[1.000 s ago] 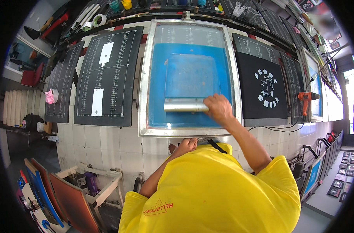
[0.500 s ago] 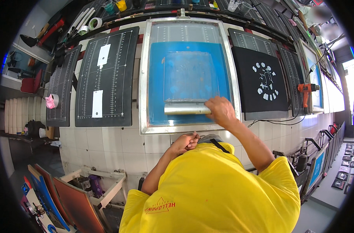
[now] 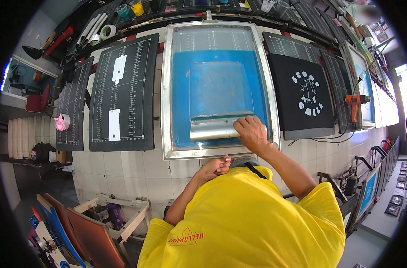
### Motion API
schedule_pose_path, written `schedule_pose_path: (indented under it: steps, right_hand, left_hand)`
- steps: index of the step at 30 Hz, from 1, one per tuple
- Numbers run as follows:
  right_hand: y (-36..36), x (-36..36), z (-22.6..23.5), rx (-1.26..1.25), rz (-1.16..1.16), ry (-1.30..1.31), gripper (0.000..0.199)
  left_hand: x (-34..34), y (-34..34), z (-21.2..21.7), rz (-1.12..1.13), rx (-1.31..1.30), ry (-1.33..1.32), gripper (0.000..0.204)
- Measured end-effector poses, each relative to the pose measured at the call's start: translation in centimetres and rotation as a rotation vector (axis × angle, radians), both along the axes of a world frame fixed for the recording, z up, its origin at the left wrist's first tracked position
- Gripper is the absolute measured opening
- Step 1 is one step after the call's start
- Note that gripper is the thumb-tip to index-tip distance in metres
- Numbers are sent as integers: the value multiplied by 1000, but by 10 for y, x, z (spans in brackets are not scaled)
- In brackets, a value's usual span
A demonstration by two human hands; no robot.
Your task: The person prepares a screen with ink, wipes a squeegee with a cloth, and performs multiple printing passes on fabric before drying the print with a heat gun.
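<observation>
A silver screen-printing frame (image 3: 167,102) with blue mesh lies in front of me, over a dark, ruled board. My right hand (image 3: 252,134) grips the right end of a wide metal squeegee (image 3: 212,128) near the frame's close edge. Its broad metal face shows, with a thin teal blade along the far edge. Beyond it, a greyish rectangle marks the blue mesh (image 3: 181,89). Close to my body, just outside the frame's near edge, my left hand (image 3: 216,168) is curled into a loose fist; nothing shows in it.
To the left lies a black ruled board (image 3: 134,89) with white strips; a tape roll with pink material (image 3: 62,122) sits farther left. On the right are a black printed fabric (image 3: 297,107) and an orange heat gun (image 3: 357,102). Cups (image 3: 138,8) stand along the back.
The squeegee has tilted, so more of its metal face and the teal blade edge now show. My right hand has turned with it. My left hand stays curled near my body.
</observation>
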State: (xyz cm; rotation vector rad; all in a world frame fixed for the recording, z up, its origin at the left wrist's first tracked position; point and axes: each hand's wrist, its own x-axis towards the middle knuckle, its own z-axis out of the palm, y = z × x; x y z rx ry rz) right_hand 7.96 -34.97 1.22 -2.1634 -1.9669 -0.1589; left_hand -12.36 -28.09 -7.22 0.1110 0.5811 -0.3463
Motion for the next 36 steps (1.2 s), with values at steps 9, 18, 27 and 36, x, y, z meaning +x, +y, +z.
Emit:
schedule_pose_path:
  steps: [9,18,27,36]
  right_hand:
    - [-36,-25,-6,-3,-14,-76,35]
    - [-66,-47,-18,-88,-70,78,52]
    - [-74,19,-14,299,-319,380,46]
    - [-88,98,-75,328,-875,820,32]
  left_hand:
    - [-12,1,-3,-25,175,-110,16]
    - [-14,-6,-3,-205,676,-98,18]
    - [-57,29,71,-518,1198,-182,32]
    - [-84,133,50,134,2433,482,32]
